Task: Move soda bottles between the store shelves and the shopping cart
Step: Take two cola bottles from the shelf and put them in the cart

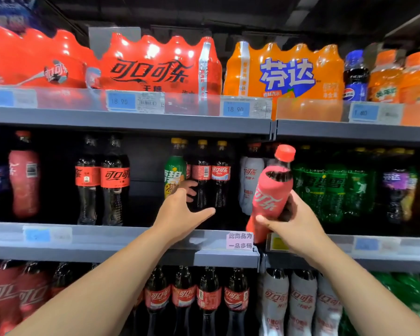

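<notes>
The right hand (294, 221) had its fingers clenched round the lower body of a red-sleeved cola bottle (272, 190), which tilted above them. The left hand (180, 209) was released, fingers spread just before a yellow-capped cola bottle (201, 175); a careless reach could topple the green bottle (174, 173) beside them on the shelf (131, 238)

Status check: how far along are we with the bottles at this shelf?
Done: cannot tell; the cart is out of view, though the middle shelf has gaps. In hand: the right hand grips a red bottle in front of the shelf; the left hand, open, reaches for a yellow-capped cola. Left: closing on that cola and placing both bottles.
</notes>
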The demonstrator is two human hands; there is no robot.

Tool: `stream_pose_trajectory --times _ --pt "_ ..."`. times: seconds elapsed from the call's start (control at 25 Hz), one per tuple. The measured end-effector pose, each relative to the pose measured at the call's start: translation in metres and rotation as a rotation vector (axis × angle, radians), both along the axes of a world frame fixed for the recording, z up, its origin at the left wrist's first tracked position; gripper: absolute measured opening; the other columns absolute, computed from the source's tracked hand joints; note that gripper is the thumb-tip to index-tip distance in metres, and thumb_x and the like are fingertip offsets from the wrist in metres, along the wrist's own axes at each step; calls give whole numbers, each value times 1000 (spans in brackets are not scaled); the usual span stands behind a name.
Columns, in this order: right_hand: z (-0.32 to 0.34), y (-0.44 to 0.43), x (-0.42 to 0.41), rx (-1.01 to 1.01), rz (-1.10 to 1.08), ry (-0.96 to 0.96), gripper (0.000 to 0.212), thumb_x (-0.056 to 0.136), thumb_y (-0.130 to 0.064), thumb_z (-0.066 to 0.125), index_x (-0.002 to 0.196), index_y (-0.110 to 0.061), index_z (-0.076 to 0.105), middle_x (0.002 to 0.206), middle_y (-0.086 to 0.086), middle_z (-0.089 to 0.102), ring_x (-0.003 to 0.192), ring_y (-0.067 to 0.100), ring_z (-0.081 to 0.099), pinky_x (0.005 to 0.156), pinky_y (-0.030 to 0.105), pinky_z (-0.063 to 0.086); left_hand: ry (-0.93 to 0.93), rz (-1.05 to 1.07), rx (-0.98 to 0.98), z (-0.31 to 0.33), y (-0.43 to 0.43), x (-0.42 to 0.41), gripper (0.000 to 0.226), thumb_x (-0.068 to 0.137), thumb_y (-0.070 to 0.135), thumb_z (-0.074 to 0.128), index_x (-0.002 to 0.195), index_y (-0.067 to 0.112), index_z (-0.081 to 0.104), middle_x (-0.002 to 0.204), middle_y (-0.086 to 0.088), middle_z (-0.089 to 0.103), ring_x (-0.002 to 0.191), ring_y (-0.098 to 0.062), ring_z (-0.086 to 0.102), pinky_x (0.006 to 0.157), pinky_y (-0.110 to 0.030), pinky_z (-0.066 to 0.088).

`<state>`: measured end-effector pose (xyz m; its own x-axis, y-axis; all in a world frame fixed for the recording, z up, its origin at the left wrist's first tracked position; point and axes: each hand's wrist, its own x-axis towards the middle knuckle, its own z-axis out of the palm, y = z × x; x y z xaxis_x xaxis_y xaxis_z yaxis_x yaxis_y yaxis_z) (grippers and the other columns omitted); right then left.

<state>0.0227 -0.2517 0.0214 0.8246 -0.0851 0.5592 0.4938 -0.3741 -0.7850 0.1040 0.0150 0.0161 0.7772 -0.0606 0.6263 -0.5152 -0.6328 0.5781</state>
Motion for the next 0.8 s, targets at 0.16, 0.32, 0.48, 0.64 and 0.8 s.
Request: stream_pose_trajectory --times 0.16,0.32,0.48,0.64,0.8 --pt "-1 28 -15 35 -14 -103 52 78 9 80 109 -28 60 99 -12 76 90 -1 70 74 10 52 -41 -150 -53 5 11 -20 64 77 57 74 130 35 48 115 22 54 109 2 54 91 -22 45" --pt "27 72 -29 131 16 -248 53 78 16 75 110 -21 57 103 1 71 82 -4 67 75 11 52 -97 -202 -72 13 47 -46 51 87 39 74 132 33 50 117 18 58 109 5 54 88 -12 41" --pt "47 131 -37 111 162 -281 48 76 3 81 108 -25 59 99 -8 76 88 0 70 77 12 53 -179 -174 -102 15 115 -71 48 88 22 73 130 29 52 113 11 62 105 1 57 88 -15 46" --pt "40 212 -30 88 306 -294 48 77 5 80 113 -15 54 100 -4 72 91 3 69 80 16 54 -203 -5 -100 6 210 -83 47 86 12 73 126 28 53 111 7 64 101 -5 61 89 -26 50" --pt "30 302 -10 65 397 -279 51 79 0 82 112 -25 51 100 -7 69 93 6 69 80 19 53 -146 176 -119 -7 301 -86 45 87 7 72 124 24 53 110 0 64 102 -16 63 87 -14 46"
